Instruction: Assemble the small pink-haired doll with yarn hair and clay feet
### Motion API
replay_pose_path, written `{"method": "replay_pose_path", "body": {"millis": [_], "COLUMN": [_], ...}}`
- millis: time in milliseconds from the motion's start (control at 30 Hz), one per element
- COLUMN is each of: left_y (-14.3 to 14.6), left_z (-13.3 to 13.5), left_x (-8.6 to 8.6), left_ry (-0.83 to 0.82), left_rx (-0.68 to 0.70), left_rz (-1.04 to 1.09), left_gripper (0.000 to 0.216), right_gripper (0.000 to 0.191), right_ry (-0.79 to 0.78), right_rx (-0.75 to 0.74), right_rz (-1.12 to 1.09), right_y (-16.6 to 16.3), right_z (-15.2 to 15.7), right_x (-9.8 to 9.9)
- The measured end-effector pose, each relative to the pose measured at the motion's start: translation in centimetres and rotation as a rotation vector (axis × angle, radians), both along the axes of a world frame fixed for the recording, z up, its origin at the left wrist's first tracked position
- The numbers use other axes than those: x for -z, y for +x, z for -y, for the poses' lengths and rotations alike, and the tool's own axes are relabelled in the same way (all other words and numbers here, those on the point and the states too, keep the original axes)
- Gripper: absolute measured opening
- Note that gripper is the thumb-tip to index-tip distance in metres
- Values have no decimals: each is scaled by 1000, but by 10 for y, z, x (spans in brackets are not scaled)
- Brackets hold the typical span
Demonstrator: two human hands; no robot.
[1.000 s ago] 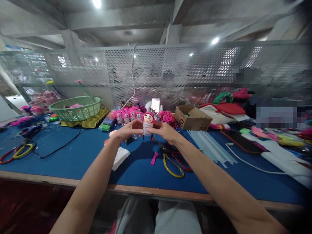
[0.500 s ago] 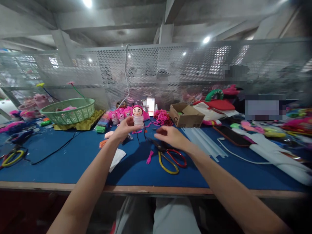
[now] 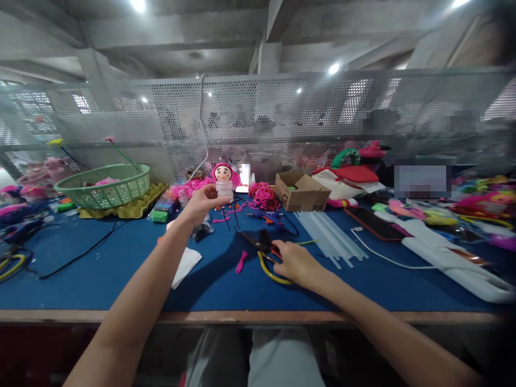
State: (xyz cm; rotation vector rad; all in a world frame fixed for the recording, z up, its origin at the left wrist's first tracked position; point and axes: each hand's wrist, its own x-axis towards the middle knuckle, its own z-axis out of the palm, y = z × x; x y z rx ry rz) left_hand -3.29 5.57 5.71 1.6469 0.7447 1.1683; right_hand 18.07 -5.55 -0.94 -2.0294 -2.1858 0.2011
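My left hand is raised above the blue table and closed around a small doll with a pink-haired head, a pale body and thin dark wire legs hanging down. My right hand rests low on the table, fingers curled over the yellow and red handles of the scissors. The black blades point away to the left of that hand. A small pink scrap lies just left of the scissors.
A green basket sits far left on yellow egg trays. More pink dolls, pink cord, a cardboard box, clear glue sticks, a white cable and a white cloth lie around.
My right hand left the doll, dropped to the table and closed over the scissors. My left hand lifted the doll higher and a little to the left.
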Motion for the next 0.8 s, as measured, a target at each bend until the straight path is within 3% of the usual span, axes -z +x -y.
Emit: {"method": "replay_pose_path", "body": {"millis": [133, 267, 433, 567, 800], "left_y": [-2, -6, -5, 0, 6], "left_z": [-2, 0, 5, 10, 14], "left_x": [-12, -27, -41, -44, -44], "left_ry": [-6, 4, 36, 42, 41], "left_rx": [30, 59, 130, 136, 129], "left_rz": [11, -26, 30, -1, -49], "left_gripper": [40, 41, 39, 40, 40], "right_gripper": [45, 51, 50, 55, 54], "right_ry": [26, -37, -17, -35, 84], "right_rx": [-48, -15, -182, -198, -295], "right_rz": [-323, -535, -548, -451, -342], "right_y": [23, 41, 44, 38, 27], "right_z": [0, 9, 10, 3, -14], "right_x": [-1, -14, -33, -46, -55]}}
